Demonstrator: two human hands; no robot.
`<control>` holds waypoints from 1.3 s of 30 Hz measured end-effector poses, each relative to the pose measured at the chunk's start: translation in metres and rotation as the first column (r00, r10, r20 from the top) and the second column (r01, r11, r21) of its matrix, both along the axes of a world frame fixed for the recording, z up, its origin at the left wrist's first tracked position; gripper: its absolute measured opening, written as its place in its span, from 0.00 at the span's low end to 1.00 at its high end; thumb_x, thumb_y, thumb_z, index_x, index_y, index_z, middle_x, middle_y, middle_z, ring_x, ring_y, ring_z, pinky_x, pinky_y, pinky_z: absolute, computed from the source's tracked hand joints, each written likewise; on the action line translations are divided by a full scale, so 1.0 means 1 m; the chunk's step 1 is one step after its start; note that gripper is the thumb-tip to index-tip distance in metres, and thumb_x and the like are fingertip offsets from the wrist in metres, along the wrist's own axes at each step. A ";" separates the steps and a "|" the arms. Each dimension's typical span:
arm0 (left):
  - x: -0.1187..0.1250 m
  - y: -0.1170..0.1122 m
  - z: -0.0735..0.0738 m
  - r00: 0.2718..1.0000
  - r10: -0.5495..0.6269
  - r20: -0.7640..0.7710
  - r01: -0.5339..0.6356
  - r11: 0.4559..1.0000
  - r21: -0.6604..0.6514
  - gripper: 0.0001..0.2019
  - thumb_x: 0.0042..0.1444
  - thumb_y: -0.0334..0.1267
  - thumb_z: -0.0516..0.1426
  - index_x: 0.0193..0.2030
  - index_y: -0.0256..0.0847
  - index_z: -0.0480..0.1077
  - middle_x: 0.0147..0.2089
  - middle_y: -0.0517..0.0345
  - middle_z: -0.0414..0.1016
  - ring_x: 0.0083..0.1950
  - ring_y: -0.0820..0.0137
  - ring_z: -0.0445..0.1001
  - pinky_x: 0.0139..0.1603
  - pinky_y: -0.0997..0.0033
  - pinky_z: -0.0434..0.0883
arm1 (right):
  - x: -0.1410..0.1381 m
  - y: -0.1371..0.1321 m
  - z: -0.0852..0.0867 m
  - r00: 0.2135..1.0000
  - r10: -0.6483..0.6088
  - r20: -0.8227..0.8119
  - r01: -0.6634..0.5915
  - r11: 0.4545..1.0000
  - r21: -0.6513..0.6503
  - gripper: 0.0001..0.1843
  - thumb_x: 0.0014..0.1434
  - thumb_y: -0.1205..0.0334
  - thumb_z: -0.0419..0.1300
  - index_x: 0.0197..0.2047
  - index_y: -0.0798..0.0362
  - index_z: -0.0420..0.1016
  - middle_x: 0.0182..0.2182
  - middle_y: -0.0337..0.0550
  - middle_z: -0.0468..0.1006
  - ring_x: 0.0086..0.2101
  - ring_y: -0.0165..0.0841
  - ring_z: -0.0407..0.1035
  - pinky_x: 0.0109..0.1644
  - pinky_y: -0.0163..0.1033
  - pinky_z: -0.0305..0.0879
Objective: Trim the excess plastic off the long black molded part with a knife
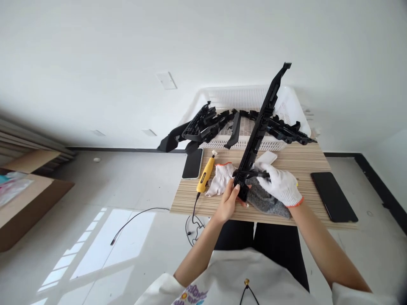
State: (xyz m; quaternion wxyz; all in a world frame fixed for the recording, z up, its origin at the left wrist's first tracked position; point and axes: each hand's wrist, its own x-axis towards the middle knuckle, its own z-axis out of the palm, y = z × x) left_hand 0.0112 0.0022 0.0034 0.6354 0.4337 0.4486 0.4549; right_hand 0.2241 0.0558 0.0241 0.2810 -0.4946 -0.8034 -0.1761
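Observation:
A long black plastic trim piece stands tilted up and to the right over the table. My left hand, bare, is closed around its lower end. My right hand wears a white knit glove with an orange cuff edge and is curled beside the piece's lower part. A short dark bit reaches from the trim piece to the gloved fingers; whether it is a tool or part of the piece I cannot tell. Beneath the hands lies a grey cloth. A second white glove lies left of the piece.
A yellow corded rotary tool lies on the striped wooden table. Phones rest at its left and right sides. Behind, a white basket bears several black trim pieces. Cables hang at the left; a cardboard box stands on the floor.

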 end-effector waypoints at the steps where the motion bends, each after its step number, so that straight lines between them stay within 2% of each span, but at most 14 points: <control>1: 0.000 -0.001 0.000 1.000 0.003 -0.009 -0.003 1.000 0.007 0.23 0.65 0.58 0.54 0.55 0.42 0.61 0.54 0.49 0.80 0.23 0.75 0.73 0.27 0.67 0.74 | 0.000 0.000 0.001 1.000 -0.007 0.002 0.007 1.000 0.026 0.22 0.65 0.49 0.58 0.54 0.55 0.78 0.33 0.41 0.84 0.26 0.30 0.75 0.30 0.38 0.57; 3: -0.001 -0.004 0.000 0.999 0.015 -0.043 -0.014 1.000 0.025 0.22 0.66 0.58 0.53 0.55 0.42 0.61 0.53 0.49 0.80 0.23 0.75 0.73 0.27 0.67 0.75 | 0.000 0.000 0.002 0.999 -0.028 0.020 0.027 0.999 0.047 0.21 0.66 0.51 0.57 0.55 0.55 0.77 0.30 0.41 0.83 0.25 0.31 0.73 0.30 0.38 0.57; 6: 0.000 -0.011 0.000 0.993 0.052 -0.108 -0.045 0.997 0.070 0.23 0.66 0.59 0.53 0.56 0.42 0.61 0.50 0.49 0.82 0.22 0.74 0.74 0.27 0.68 0.76 | 0.004 0.002 0.001 0.994 -0.073 0.081 0.074 0.997 -0.010 0.26 0.67 0.49 0.55 0.59 0.57 0.75 0.28 0.44 0.82 0.25 0.33 0.73 0.30 0.39 0.56; 10: 0.002 -0.009 -0.006 0.986 0.106 -0.125 -0.082 0.980 0.180 0.26 0.64 0.62 0.54 0.56 0.44 0.61 0.49 0.50 0.82 0.22 0.74 0.74 0.25 0.69 0.75 | 0.006 0.008 -0.007 0.982 -0.143 0.126 0.162 0.974 -0.160 0.32 0.68 0.44 0.49 0.65 0.57 0.70 0.38 0.51 0.83 0.32 0.37 0.75 0.33 0.39 0.58; 13: 0.004 -0.004 -0.010 0.991 0.101 -0.088 -0.081 0.974 0.210 0.27 0.61 0.63 0.57 0.53 0.44 0.62 0.47 0.51 0.82 0.22 0.73 0.75 0.25 0.68 0.76 | 0.003 0.010 -0.012 0.979 -0.173 0.108 0.187 0.971 -0.146 0.32 0.69 0.44 0.48 0.67 0.56 0.67 0.42 0.51 0.83 0.35 0.38 0.76 0.35 0.39 0.59; 15: 0.005 -0.002 -0.008 0.994 0.091 -0.066 -0.078 0.981 0.178 0.27 0.59 0.63 0.58 0.52 0.43 0.63 0.45 0.51 0.83 0.21 0.72 0.74 0.23 0.67 0.76 | 0.002 0.009 -0.012 0.980 -0.164 0.112 0.178 0.975 -0.132 0.32 0.70 0.44 0.46 0.66 0.56 0.69 0.41 0.51 0.83 0.34 0.38 0.76 0.36 0.39 0.59; 17: 0.005 0.000 -0.004 0.998 0.052 -0.040 -0.045 0.987 0.155 0.27 0.58 0.62 0.59 0.51 0.42 0.64 0.44 0.50 0.83 0.26 0.68 0.78 0.25 0.66 0.78 | 0.000 0.009 -0.012 0.983 -0.149 0.111 0.162 0.980 -0.120 0.31 0.70 0.44 0.46 0.65 0.56 0.70 0.39 0.51 0.84 0.32 0.38 0.75 0.35 0.39 0.59; 19: 0.005 0.001 -0.001 1.000 -0.003 -0.027 0.008 0.987 0.161 0.26 0.57 0.61 0.60 0.49 0.41 0.66 0.43 0.49 0.82 0.37 0.61 0.81 0.29 0.64 0.80 | -0.001 0.009 -0.012 0.985 -0.135 0.106 0.147 0.983 -0.108 0.31 0.70 0.46 0.48 0.65 0.58 0.70 0.39 0.53 0.84 0.33 0.38 0.76 0.36 0.39 0.59; 21: 0.005 0.001 -0.001 0.999 -0.039 -0.037 0.045 0.983 0.179 0.25 0.57 0.60 0.60 0.48 0.40 0.67 0.43 0.49 0.81 0.44 0.57 0.81 0.32 0.63 0.81 | -0.001 0.009 -0.012 0.987 -0.128 0.102 0.139 0.984 -0.109 0.31 0.69 0.46 0.50 0.65 0.58 0.70 0.40 0.53 0.84 0.33 0.38 0.76 0.36 0.39 0.60; 26: 0.005 0.001 -0.008 0.993 -0.016 -0.119 0.039 0.979 0.198 0.25 0.59 0.56 0.61 0.53 0.38 0.67 0.42 0.53 0.76 0.39 0.63 0.79 0.33 0.64 0.81 | -0.005 0.007 -0.009 0.983 -0.134 0.127 0.154 0.974 -0.164 0.29 0.66 0.49 0.52 0.63 0.56 0.72 0.42 0.53 0.84 0.33 0.38 0.76 0.37 0.39 0.62; 29: 0.005 0.002 -0.014 0.994 -0.001 -0.105 0.023 0.978 0.208 0.25 0.60 0.54 0.61 0.56 0.39 0.66 0.41 0.54 0.73 0.37 0.65 0.78 0.33 0.64 0.81 | -0.007 0.006 -0.009 0.978 -0.125 0.164 0.156 0.969 -0.194 0.30 0.64 0.50 0.54 0.64 0.55 0.71 0.41 0.52 0.84 0.34 0.39 0.76 0.37 0.39 0.62; 34: 0.004 0.007 -0.020 0.996 0.027 -0.086 -0.001 0.958 0.287 0.23 0.59 0.55 0.61 0.52 0.40 0.67 0.41 0.54 0.72 0.37 0.66 0.77 0.29 0.66 0.81 | -0.005 0.007 -0.011 0.986 -0.085 0.144 0.103 0.986 -0.128 0.31 0.63 0.50 0.53 0.64 0.56 0.72 0.41 0.54 0.83 0.35 0.42 0.76 0.39 0.42 0.66; 39: 0.004 0.011 -0.019 0.996 0.048 -0.072 -0.023 0.951 0.308 0.18 0.60 0.51 0.62 0.47 0.40 0.69 0.43 0.52 0.74 0.40 0.64 0.78 0.28 0.67 0.81 | -0.010 -0.003 -0.016 0.986 -0.149 -0.075 0.151 0.988 0.027 0.30 0.63 0.52 0.50 0.62 0.59 0.73 0.46 0.61 0.81 0.42 0.47 0.77 0.46 0.50 0.70</control>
